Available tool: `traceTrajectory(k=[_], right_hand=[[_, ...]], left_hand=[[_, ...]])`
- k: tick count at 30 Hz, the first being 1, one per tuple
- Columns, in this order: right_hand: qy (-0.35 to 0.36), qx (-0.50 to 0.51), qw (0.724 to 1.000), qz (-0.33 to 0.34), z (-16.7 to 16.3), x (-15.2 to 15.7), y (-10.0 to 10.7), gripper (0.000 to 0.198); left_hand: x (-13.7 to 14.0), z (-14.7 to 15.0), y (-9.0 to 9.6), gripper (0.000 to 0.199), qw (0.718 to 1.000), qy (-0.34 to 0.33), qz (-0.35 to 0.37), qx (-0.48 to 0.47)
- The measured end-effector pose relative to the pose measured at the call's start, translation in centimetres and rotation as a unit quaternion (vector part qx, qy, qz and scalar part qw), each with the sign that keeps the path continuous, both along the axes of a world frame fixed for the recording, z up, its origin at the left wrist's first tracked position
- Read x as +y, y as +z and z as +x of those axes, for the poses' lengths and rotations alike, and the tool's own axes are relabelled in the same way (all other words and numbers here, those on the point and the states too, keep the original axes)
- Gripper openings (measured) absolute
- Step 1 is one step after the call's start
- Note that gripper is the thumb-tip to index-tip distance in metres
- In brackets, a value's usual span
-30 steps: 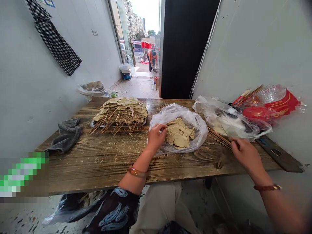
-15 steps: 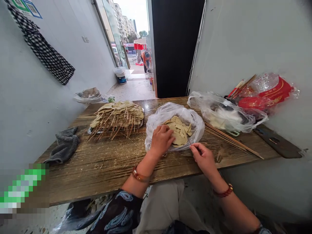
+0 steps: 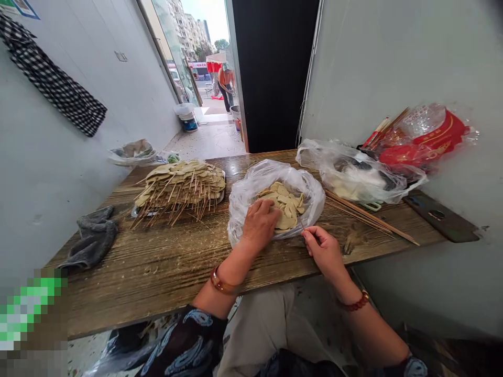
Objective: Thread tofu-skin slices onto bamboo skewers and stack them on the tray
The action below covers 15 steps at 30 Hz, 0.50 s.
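Observation:
A clear plastic bag lies open on the wooden table in front of me, with a heap of thin, pale yellow slices inside. My left hand reaches over the bag's near left rim, its bent fingers closed on a slice at the front of the heap; the fingertips are partly hidden. Just outside the near right rim, my right hand pinches a thin wooden skewer between thumb and forefinger. The skewer's tip points toward the slices. Most of its length is hidden by the hand.
Left of the bag, skewered slices are stacked on a tray. Loose skewers lie to the right, beside another plastic bag and a phone. A grey cloth is at far left. A person bends outside the doorway.
The view has shifted slightly right, so things appear further left. Both hands keep nearly the same place at the bag. The person outside stands a little more upright.

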State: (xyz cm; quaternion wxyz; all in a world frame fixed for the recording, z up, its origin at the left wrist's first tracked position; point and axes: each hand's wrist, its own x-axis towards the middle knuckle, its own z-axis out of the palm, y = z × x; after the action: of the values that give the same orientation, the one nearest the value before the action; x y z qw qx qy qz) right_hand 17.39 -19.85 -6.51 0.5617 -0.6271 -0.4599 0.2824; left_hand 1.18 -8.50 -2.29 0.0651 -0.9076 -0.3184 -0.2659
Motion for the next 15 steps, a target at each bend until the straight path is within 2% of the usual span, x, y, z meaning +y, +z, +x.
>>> traceTrajectory(k=[9,15], right_hand=[[-0.009,-0.017,1.0,0.023,-0.09,0.36,0.24,0.028],[-0.009,-0.018,0.999,0.025,-0.12,0.17,0.56,0.027]], left_hand=[[-0.07,0.61,-0.09,0.016,1.0,-0.023,0.004,0.002],[-0.52,1.02,-0.08,0.014,0.999,-0.033,-0.021,-0.023]])
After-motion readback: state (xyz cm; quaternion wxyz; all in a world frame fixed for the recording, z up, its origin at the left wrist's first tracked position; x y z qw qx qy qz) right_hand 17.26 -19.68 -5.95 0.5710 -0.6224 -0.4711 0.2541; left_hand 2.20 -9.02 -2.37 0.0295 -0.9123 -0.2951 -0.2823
